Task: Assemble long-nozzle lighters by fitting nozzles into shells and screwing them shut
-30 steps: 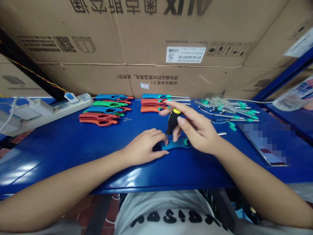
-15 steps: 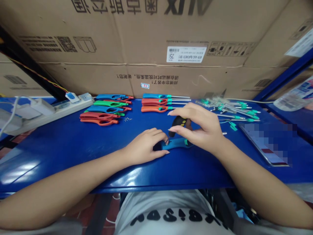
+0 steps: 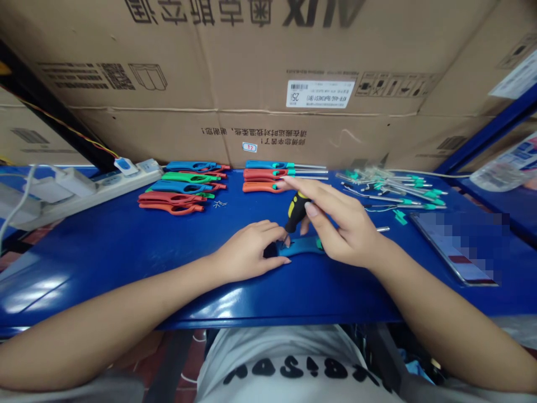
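My left hand (image 3: 254, 250) is closed on the left end of a blue lighter (image 3: 304, 246), which lies flat on the table. Its fingers and thumb grip the handle and hide part of it. In my right hand (image 3: 346, 226) is a black and yellow screwdriver (image 3: 297, 212), tilted, its tip pointing down at the lighter close by my left fingertips. Whether the tip sits in a screw I cannot tell. A green piece shows at the lighter's right end, partly behind my right hand. Small screws (image 3: 220, 205) lie in a loose bunch farther left.
Stacked coloured lighter handles (image 3: 172, 207) lie at the left, beside a power strip (image 3: 84, 196). Lighters with metal tubes (image 3: 262, 174) are at the back. Loose tubes with green parts (image 3: 403, 187) and a phone (image 3: 455, 252) lie right. A cardboard wall (image 3: 251, 123) stands behind.
The screwdriver has changed its tilt, and more of its yellow marking shows. My right hand has shifted slightly left with its fingers less curled. My left hand and the blue lighter stay in place.
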### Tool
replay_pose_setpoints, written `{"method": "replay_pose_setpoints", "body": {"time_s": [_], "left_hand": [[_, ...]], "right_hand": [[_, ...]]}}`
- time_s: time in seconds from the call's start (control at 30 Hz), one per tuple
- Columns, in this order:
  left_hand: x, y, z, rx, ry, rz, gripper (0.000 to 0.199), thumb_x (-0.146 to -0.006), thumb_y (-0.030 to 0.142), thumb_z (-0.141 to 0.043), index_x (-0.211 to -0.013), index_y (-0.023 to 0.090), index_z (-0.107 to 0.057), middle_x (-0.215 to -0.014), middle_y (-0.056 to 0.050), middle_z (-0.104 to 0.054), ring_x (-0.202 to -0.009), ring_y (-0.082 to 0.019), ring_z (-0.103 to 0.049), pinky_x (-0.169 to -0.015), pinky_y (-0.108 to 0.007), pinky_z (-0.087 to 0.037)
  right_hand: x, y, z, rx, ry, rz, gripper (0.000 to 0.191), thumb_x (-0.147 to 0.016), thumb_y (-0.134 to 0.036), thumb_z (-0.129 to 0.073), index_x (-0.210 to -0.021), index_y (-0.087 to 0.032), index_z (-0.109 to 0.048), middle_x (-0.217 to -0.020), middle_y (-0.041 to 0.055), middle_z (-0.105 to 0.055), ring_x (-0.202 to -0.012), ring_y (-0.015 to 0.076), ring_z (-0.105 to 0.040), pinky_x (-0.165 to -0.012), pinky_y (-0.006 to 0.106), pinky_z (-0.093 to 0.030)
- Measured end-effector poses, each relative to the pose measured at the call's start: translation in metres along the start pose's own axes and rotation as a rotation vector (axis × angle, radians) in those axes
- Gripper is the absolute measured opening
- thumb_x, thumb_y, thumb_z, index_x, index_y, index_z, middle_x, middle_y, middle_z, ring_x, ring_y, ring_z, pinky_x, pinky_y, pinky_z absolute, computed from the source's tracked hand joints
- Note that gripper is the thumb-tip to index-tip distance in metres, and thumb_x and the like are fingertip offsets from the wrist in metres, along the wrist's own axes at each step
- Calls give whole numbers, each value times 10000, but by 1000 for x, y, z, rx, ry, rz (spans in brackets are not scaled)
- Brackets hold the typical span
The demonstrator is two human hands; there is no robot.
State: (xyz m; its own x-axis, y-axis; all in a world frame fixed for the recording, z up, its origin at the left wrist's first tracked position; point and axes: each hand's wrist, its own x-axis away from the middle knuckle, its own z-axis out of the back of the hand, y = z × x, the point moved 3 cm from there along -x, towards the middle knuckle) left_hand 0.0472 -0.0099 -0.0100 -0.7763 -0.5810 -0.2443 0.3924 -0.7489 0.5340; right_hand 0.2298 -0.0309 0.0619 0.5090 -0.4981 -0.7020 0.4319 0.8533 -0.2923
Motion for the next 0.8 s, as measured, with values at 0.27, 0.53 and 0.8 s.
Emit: {"method": "replay_pose_setpoints", "body": {"time_s": [0.27, 0.53, 0.8], "left_hand": [[1, 1, 0, -22, 7, 8, 240, -893, 340, -720, -1060, 204, -614, -1085, -59, -674, -1034, -240, -630, -924, -379, -496], [0, 3, 1, -23, -29, 15, 230, -916, 350, -687, -1088, 213, -618, -1100, -58, -673, -1065, -246, -619, -941, -392, -490], [1, 1, -1, -44, -26, 15, 237, -913, 354, -692, -1081, 207, -613, -1127, -72, -667, -1091, -269, -614, -953, -413, -490]], "right_hand": [[-3, 2, 0, 4, 93, -19, 232, -960, -296, -622, -1171, -236, -695, -1066, 70, -736, -911, 191, -704, -823, 333, -579], [0, 15, -2, -102, 91, -140, 263, -936, -358, -658, -1167, -242, -703, -1054, 50, -747, -708, 143, -668, -649, 280, -566], [-2, 10, -9, -386, 9, -166, 298, -1008, -316, -548, -1281, -250, -647, -1071, 40, -730, -561, 75, -609, -548, 228, -543]]}}
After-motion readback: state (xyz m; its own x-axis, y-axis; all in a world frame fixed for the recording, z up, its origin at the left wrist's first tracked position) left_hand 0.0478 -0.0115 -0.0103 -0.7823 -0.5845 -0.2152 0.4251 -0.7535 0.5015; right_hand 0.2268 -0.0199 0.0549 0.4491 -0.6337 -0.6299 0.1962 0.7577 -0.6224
